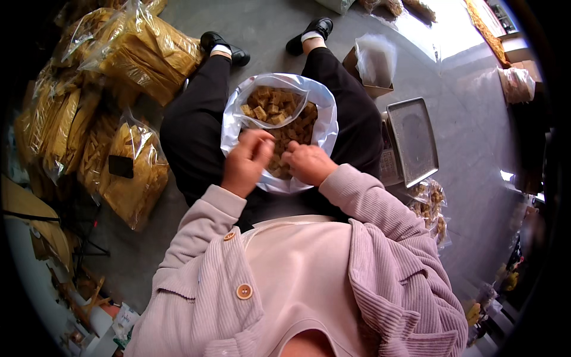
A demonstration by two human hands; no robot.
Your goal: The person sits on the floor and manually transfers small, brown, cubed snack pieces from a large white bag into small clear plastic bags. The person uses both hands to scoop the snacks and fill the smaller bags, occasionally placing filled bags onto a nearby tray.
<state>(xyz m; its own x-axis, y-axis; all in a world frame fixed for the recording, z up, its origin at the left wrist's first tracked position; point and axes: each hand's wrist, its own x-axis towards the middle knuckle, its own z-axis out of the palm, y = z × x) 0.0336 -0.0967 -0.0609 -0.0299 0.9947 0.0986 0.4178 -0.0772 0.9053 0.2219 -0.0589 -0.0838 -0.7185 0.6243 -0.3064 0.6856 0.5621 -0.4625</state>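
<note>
A large white plastic bag stands with its mouth rolled back between my thighs, holding many brown cubes. Inside its mouth, on the far side, lies a clear plastic bag with more cubes in it. My left hand is over the near left of the white bag, fingers bent, close to the clear bag's near edge. Over the near right, my right hand has curled fingers low against the loose cubes. Whether either hand pinches anything is hidden by the fingers and slight blur.
Clear bags of flat yellow-brown sheets are heaped at left, with a dark flat object on one. At right are a cardboard box with clear bags, a metal tray and small filled bags on the grey floor.
</note>
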